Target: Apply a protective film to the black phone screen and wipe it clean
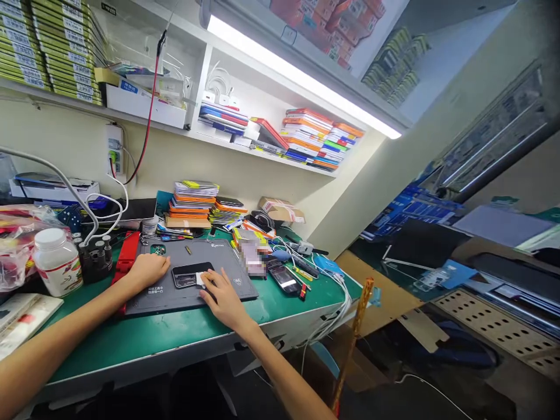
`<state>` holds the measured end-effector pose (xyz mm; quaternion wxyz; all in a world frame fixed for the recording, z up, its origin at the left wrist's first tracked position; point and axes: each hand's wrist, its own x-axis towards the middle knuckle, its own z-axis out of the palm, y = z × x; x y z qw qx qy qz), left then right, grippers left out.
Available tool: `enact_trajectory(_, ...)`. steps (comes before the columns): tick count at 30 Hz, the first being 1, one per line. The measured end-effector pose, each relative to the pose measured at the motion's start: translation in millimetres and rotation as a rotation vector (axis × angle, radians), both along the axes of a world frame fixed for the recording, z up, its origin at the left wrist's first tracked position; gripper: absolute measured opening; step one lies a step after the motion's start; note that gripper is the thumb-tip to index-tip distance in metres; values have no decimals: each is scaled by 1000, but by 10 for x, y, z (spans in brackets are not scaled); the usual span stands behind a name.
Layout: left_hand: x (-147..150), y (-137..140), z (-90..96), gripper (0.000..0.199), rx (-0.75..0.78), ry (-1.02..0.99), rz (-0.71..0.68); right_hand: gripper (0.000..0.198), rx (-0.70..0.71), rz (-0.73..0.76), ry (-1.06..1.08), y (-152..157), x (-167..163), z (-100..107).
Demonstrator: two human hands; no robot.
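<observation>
The phone [185,282] lies on a dark mat [203,248]; the right hand [224,298], fingers apart, touches a white wipe [200,279] at the phone's right end. The left hand [149,271] curls nearby, grip unclear; a bottle [56,265] stands left.

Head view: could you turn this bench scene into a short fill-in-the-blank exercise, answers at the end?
1. The right hand has its fingers at a small wipe-like piece coloured ____.
2. The phone lies on a mat, itself set on a desk whose top is ____.
3. The bottle with a printed label stands on the person's ____ side.

Missing words: white; green; left.
</observation>
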<state>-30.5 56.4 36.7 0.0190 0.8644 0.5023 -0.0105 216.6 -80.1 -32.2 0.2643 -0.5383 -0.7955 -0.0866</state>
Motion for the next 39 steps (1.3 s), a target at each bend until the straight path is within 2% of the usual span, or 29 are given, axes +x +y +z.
enact_trajectory(7, 17, -25, -17, 42, -39, 42, 14, 48, -21, 105, 11, 135, -465, 112)
enact_trajectory(10, 31, -42, -30, 42, -78, 50, 16, 52, -51, 157, 16, 74, -516, 144)
enact_trajectory(17, 90, -11, -47, 40, -169, 83, 21, 49, -91, 142, 47, 28, 12, 162)
enact_trajectory(21, 121, -14, -33, 35, -178, 100, -2, 55, -124, 213, 53, 86, 92, 193)
enact_trajectory(25, 149, -24, -30, 59, -152, 88, -35, 55, -170, 388, -40, 202, 15, 316)
enact_trajectory(28, 178, -19, -49, 59, -143, 89, -44, 50, -159, 513, -98, 377, 129, 401)
enact_trajectory(32, 227, -24, -75, 58, -158, 104, -34, 45, -49, 687, -60, 660, 453, 422)
enact_trajectory(35, 262, -19, -58, 61, -180, 127, -6, 33, 29, 721, 10, 818, 575, 406)
enact_trajectory(39, 293, 55, 3, 56, -221, 161, -19, 13, 9, 717, 42, 904, 539, 409)
